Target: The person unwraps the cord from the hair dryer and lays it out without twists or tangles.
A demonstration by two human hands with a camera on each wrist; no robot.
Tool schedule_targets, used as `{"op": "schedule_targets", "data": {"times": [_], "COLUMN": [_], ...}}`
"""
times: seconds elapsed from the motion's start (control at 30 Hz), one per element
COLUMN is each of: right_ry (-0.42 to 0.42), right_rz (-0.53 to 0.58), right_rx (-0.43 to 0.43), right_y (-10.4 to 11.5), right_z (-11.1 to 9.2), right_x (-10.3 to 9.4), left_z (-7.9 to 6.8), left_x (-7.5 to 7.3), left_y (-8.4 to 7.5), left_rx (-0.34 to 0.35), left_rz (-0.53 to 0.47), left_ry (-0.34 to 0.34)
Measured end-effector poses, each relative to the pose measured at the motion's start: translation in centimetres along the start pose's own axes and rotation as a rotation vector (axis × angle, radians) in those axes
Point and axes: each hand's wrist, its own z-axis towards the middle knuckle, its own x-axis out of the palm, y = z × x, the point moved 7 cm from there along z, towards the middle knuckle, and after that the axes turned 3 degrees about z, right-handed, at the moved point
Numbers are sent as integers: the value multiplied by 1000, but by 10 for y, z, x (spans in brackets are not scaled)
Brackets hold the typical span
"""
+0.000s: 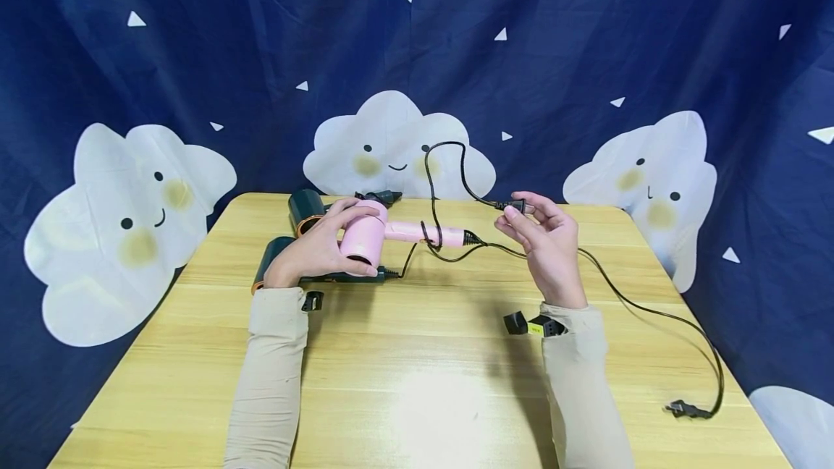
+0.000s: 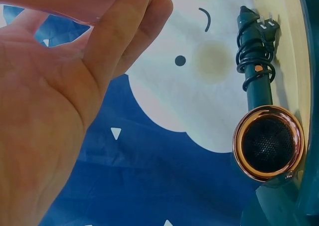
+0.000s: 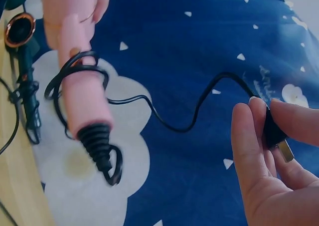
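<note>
My left hand [image 1: 318,243] grips a pink hair dryer [image 1: 362,236] by its barrel and holds it up, handle toward the right. Its black cord [image 3: 177,130] loops loosely round the handle and then arcs across to my right hand [image 1: 550,248]. There, thumb and fingers pinch the black plug [image 3: 273,128], its metal prongs showing. In the left wrist view most of the pink dryer is out of frame. A dark green hair dryer [image 2: 269,141] with a copper ring lies at the back left, cord wound round its handle. Another green hair dryer [image 1: 276,252] lies nearer, partly behind my left hand.
A second black cord [image 1: 641,306] runs over the right side of the wooden table [image 1: 404,353] and ends in a plug [image 1: 687,410] near the front right. A dark blue curtain [image 1: 541,78] with white clouds hangs behind the table.
</note>
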Motion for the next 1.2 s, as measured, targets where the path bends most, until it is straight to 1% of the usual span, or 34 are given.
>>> {"op": "schedule_targets", "data": {"times": [0.23, 0.4, 0.53, 0.67, 0.87, 1.07, 1.2], "right_ry": [37, 54, 83, 129, 207, 297, 357], "right_rz": [14, 33, 48, 57, 72, 41, 2], "right_rx": [-4, -18, -23, -24, -7, 24, 33], "right_y": [11, 17, 20, 21, 23, 22, 20], "right_z": [-8, -13, -15, -17, -22, -26, -26], "right_x": [11, 17, 21, 24, 29, 34, 35], "left_z": [0, -1, -1, -1, -2, -4, -4], "left_x": [1, 1, 1, 0, -1, -4, -5], "left_y": [3, 5, 5, 7, 9, 9, 10], "left_rx": [-25, -26, -28, -25, -40, -47, -33], "left_rz": [14, 19, 22, 17, -10, -2, -2], "left_ry": [4, 5, 1, -9, -22, -40, -49]}}
